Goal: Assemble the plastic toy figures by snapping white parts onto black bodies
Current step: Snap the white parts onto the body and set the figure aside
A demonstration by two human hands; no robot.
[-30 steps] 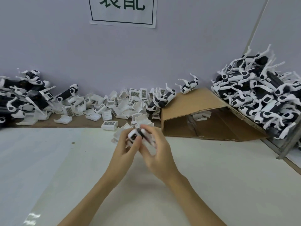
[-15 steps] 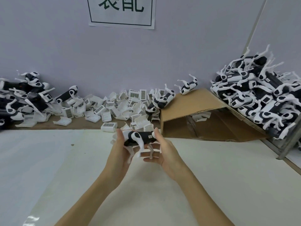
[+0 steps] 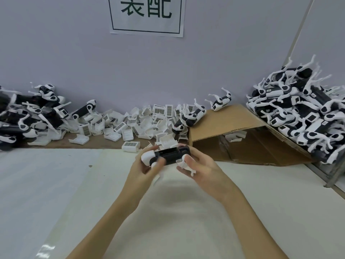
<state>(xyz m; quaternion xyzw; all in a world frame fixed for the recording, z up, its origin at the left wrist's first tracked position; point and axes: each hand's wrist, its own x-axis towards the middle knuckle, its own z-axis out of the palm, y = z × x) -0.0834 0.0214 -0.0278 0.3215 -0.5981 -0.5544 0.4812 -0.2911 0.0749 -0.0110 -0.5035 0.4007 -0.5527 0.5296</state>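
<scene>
Between both hands, toy figure (image 3: 166, 156) held horiz.: left hand (image 3: 143, 170) & right hand (image 3: 201, 165) grip its ends.

A small assembly workstation in a factory or workshop; a printed paper sign (image 3: 147, 14) with large characters in a frame is stuck to the plain grey wall (image 3: 74, 53); along the wall lie heaps of identical black-and-white toy figures (image 3: 298, 111), a second heap (image 3: 28, 113) at the left, and loose white parts with barcode labels (image 3: 134, 122) between them; a torn cardboard box (image 3: 242, 128) lies on the white-covered bench (image 3: 56, 184)
</scene>
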